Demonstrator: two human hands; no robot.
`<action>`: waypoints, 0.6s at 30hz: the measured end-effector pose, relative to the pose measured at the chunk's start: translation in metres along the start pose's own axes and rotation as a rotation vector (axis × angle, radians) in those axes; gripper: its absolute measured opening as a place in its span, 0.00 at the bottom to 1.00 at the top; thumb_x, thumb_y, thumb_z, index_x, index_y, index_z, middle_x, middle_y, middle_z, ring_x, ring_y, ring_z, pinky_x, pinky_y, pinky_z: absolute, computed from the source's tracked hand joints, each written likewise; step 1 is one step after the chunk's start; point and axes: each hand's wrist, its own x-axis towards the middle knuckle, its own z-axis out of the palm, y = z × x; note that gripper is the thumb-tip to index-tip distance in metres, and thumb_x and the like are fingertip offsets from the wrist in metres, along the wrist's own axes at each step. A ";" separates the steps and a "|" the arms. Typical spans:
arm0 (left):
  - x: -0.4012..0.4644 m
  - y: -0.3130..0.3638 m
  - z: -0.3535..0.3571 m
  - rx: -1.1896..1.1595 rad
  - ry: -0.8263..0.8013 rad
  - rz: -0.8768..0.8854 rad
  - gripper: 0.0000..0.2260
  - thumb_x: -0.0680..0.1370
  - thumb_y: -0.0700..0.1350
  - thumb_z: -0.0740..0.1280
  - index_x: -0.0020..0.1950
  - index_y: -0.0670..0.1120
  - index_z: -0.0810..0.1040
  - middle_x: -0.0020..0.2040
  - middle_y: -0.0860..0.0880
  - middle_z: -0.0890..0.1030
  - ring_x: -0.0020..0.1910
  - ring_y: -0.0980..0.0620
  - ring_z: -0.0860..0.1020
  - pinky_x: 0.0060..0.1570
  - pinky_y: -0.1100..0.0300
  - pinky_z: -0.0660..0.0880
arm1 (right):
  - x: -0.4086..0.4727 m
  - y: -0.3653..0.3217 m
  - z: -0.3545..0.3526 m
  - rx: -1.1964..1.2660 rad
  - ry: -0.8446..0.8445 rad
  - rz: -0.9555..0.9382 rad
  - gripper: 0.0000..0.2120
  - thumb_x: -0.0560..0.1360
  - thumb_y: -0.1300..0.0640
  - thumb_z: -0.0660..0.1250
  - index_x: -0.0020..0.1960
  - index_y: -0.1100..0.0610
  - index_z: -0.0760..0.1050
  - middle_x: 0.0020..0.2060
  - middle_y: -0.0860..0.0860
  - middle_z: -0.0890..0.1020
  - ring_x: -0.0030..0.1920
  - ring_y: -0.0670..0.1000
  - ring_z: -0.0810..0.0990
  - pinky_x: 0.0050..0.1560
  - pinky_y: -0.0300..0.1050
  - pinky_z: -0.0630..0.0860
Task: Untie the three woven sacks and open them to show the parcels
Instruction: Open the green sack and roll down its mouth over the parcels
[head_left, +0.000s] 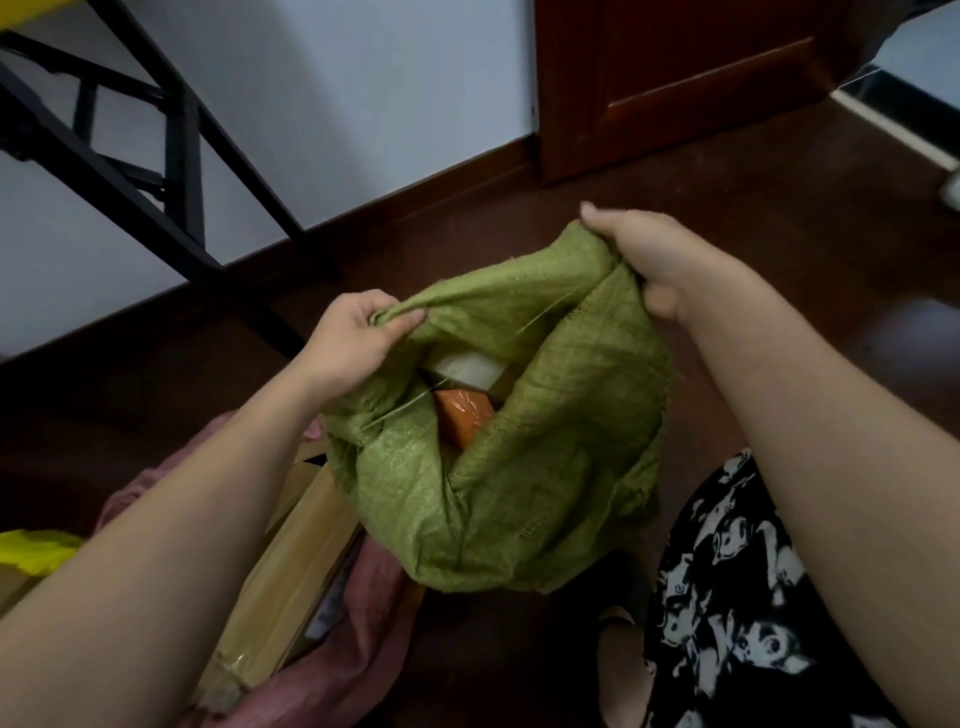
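I hold the green sack (519, 457) open between both hands, on the dark floor (779, 208) in front of me. My left hand (353, 338) pinches a bunched fold of the rim, thumb and fingers curled round it on the near left side of the mouth. My right hand (644, 260) grips the far right corner of the rim, fingers wrapped over the cloth and the thumb tucked under, lifting that edge higher than the left. The rim runs taut between the two hands along the far side and sags in loose folds toward me, so the mouth gapes as a narrow slot. Through it I see an orange parcel (465, 415) and a white parcel (467, 371) just behind it, both touching the inner cloth. A thin loose thread (540, 314) crosses the opening. The sack's frayed edges hang down on the near side. To my left a pink sack (363, 587) lies open with a long cardboard box (296, 551) in it, its edge touching the green sack's lower left. A scrap of yellow (31, 551) shows at the far left edge. Beyond the sack the floor lies open up to the skirting and white wall (363, 104), with black table legs (176, 156) at upper left and a wooden door (701, 78) at upper right. My patterned clothing (727, 597) sits close on the right
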 end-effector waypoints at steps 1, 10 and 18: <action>0.000 0.005 0.002 -0.074 -0.006 -0.059 0.14 0.78 0.49 0.67 0.47 0.37 0.80 0.45 0.38 0.82 0.41 0.44 0.79 0.51 0.47 0.77 | 0.000 0.001 0.000 -0.026 -0.050 -0.067 0.18 0.73 0.42 0.68 0.55 0.53 0.73 0.50 0.54 0.79 0.44 0.51 0.82 0.40 0.46 0.82; 0.006 0.020 0.011 -0.413 0.118 -0.403 0.08 0.74 0.43 0.63 0.46 0.40 0.79 0.42 0.39 0.81 0.36 0.42 0.80 0.42 0.53 0.78 | 0.001 0.013 -0.014 -1.081 -0.157 -0.389 0.08 0.70 0.46 0.73 0.47 0.46 0.79 0.57 0.44 0.68 0.66 0.53 0.65 0.68 0.53 0.65; 0.004 -0.011 0.007 0.356 0.395 -0.092 0.29 0.69 0.62 0.71 0.63 0.49 0.69 0.65 0.45 0.67 0.66 0.44 0.65 0.66 0.47 0.64 | 0.007 0.009 -0.012 -0.887 0.016 -0.379 0.19 0.78 0.48 0.63 0.47 0.64 0.80 0.43 0.62 0.83 0.44 0.58 0.81 0.45 0.47 0.76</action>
